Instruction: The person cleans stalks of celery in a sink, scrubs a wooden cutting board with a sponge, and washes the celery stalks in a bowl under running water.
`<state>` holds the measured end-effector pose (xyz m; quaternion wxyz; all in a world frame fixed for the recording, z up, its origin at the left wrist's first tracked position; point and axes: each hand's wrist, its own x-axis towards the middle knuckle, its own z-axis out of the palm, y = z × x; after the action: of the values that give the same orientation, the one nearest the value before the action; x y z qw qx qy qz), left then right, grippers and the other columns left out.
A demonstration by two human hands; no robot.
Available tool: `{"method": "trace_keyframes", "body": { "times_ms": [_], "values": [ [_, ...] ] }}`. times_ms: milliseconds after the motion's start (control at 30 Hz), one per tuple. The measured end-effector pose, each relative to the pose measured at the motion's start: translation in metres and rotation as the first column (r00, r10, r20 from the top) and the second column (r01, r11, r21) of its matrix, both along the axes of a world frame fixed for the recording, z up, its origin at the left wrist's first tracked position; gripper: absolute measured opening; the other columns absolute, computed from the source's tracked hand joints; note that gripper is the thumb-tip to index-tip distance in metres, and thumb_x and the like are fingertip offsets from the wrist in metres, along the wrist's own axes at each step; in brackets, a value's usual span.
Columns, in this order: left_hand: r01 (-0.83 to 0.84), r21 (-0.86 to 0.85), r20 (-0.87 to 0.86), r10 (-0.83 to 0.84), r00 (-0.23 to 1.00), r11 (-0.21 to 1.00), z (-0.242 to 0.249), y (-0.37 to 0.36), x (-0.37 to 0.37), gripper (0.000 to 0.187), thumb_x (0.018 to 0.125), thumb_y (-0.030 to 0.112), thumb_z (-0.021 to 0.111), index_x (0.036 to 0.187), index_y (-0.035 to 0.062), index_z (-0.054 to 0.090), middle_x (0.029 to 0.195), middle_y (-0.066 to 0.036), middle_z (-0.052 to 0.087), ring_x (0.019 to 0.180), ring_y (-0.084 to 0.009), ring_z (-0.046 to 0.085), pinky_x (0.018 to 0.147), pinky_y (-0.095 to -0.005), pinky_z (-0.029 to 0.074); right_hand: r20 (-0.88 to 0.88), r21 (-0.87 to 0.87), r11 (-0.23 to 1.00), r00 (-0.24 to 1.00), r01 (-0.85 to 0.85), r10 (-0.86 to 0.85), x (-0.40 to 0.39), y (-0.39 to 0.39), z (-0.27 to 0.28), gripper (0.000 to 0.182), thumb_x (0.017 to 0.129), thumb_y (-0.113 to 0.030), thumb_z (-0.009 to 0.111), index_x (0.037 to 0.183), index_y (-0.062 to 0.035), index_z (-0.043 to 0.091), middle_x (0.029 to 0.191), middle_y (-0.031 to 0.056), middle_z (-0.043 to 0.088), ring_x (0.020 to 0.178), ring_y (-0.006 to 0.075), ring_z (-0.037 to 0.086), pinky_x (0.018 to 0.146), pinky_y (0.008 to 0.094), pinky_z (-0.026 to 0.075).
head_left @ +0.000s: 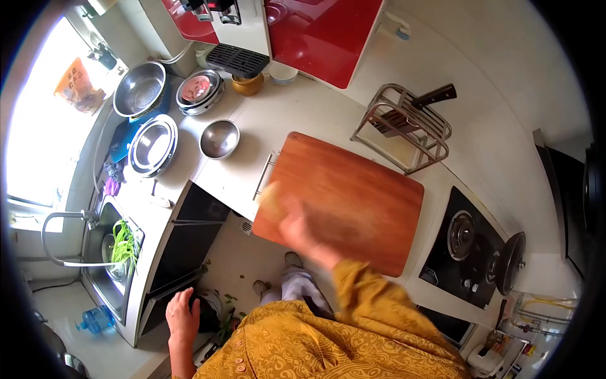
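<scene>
My right hand (298, 228) is blurred by motion over the left part of a reddish-brown wooden cutting board (366, 202). At its fingertips is a pale yellowish piece (271, 201), too smeared to name, which the hand seems to grip. My left hand (182, 314) hangs low at my side, away from the counter, with its thumb apart from the fingers and nothing in it. A small steel bowl (219, 139) stands on the counter left of the board. Behind the board, a wire knife rack (404, 126) holds a cleaver with a dark handle (435, 95).
Steel basins (140, 88) and nested bowls (153, 145) stand by the window. Green vegetables (124, 243) lie in the sink (95, 278) at left. A gas stove (461, 246) with a black pan (510, 262) is at right. An open gap separates the two counters.
</scene>
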<state>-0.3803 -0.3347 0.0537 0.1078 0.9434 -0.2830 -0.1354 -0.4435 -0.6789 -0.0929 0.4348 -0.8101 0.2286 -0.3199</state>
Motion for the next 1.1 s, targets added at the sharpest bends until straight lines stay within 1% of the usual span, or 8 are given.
{"method": "trace_keyframes", "body": {
  "times_ms": [267, 300, 400, 533, 700, 767, 867, 1100],
  "values": [
    [-0.017, 0.092, -0.081, 0.025, 0.996, 0.996, 0.005, -0.012, -0.018, 0.027, 0.078, 0.015, 0.066, 0.103, 0.0065, 0.061, 0.093, -0.012, 0.062, 0.088, -0.0316, 0.059, 0.076, -0.0405, 0.046, -0.344, -0.5, 0.832, 0.826, 0.241, -0.446, 0.046, -0.187, -0.029, 0.022, 0.085, -0.017, 0.055, 0.103, -0.0045, 0.061, 0.094, 0.0207, 0.059, 0.082, 0.0329, 0.059, 0.066, 0.0444, 0.049],
    [0.005, 0.06, -0.079, 0.0, 0.997, 0.998, 0.005, -0.017, -0.017, 0.027, 0.078, 0.015, 0.066, 0.103, 0.0065, 0.061, 0.093, -0.012, 0.062, 0.088, -0.0315, 0.059, 0.076, -0.0404, 0.046, -0.282, 0.24, 0.945, 0.947, 0.224, -0.154, 0.068, -0.156, -0.003, 0.027, 0.091, -0.028, 0.05, 0.086, -0.0048, 0.064, 0.071, 0.0174, 0.061, 0.067, 0.0311, 0.061, 0.058, 0.0454, 0.047],
    [0.007, 0.107, -0.088, 0.003, 0.996, 0.994, 0.015, -0.029, -0.014, 0.028, 0.079, 0.015, 0.067, 0.105, 0.0066, 0.061, 0.093, -0.011, 0.062, 0.088, -0.0313, 0.059, 0.077, -0.0401, 0.046, -0.317, -0.014, 0.938, 0.892, -0.346, 0.324, 0.084, -0.035, -0.034, 0.022, 0.089, -0.016, 0.048, 0.094, -0.007, 0.068, 0.098, 0.0182, 0.063, 0.097, 0.0325, 0.061, 0.082, 0.0408, 0.05],
    [-0.007, 0.136, -0.057, 0.015, 0.998, 0.991, 0.017, -0.021, -0.013, 0.029, 0.079, 0.015, 0.067, 0.106, 0.0065, 0.061, 0.093, -0.011, 0.062, 0.089, -0.0312, 0.059, 0.078, -0.0398, 0.046, 0.033, 0.074, 0.952, 0.955, -0.297, 0.295, 0.1, -0.053, 0.014, 0.027, 0.075, 0.001, 0.055, 0.099, -0.0068, 0.064, 0.093, 0.0171, 0.054, 0.098, 0.0356, 0.053, 0.082, 0.0438, 0.046],
    [0.002, 0.134, -0.084, 0.009, 0.996, 0.991, 0.013, -0.028, -0.015, 0.029, 0.079, 0.015, 0.066, 0.106, 0.0063, 0.061, 0.095, -0.012, 0.062, 0.091, -0.0315, 0.058, 0.079, -0.04, 0.046, -0.147, -0.432, 0.816, 0.862, 0.385, -0.485, 0.055, -0.131, -0.009, 0.024, 0.079, -0.004, 0.054, 0.103, -0.0076, 0.058, 0.091, 0.0172, 0.055, 0.086, 0.0352, 0.055, 0.071, 0.0448, 0.047],
    [0.047, 0.134, -0.109, -0.032, 0.994, 0.99, 0.009, -0.037, -0.013, 0.029, 0.079, 0.015, 0.066, 0.106, 0.0061, 0.061, 0.095, -0.012, 0.062, 0.091, -0.0317, 0.059, 0.079, -0.04, 0.046, -0.466, 0.055, 0.997, 0.882, -0.051, 0.071, 0.022, -0.047, 0.03, 0.017, 0.09, -0.021, 0.044, 0.094, -0.0105, 0.058, 0.077, 0.0142, 0.055, 0.066, 0.0342, 0.055, 0.057, 0.0484, 0.043],
    [0.128, 0.157, -0.116, -0.11, 0.987, 0.979, 0.016, -0.053, -0.007, 0.028, 0.078, 0.014, 0.066, 0.105, 0.0055, 0.061, 0.096, -0.012, 0.062, 0.091, -0.0322, 0.058, 0.079, -0.0402, 0.046, -0.118, 0.144, 0.72, 0.711, -0.679, 0.693, -0.029, 0.106, -0.039, 0.028, 0.08, 0.001, 0.048, 0.093, -0.0159, 0.066, 0.077, 0.0089, 0.049, 0.086, 0.0282, 0.055, 0.072, 0.0454, 0.045],
    [0.188, 0.09, -0.065, -0.183, 0.981, 0.978, 0.009, -0.065, 0.01, 0.029, 0.08, 0.014, 0.064, 0.108, 0.0048, 0.06, 0.097, -0.013, 0.062, 0.092, -0.0329, 0.058, 0.081, -0.0405, 0.045, 0.08, 0.509, 0.837, 0.958, 0.198, -0.275, -0.089, -0.047, -0.017, 0.034, 0.085, -0.003, 0.055, 0.118, -0.0024, 0.046, 0.106, 0.0063, 0.054, 0.1, 0.0174, 0.052, 0.085, 0.0337, 0.045]
  ]
}}
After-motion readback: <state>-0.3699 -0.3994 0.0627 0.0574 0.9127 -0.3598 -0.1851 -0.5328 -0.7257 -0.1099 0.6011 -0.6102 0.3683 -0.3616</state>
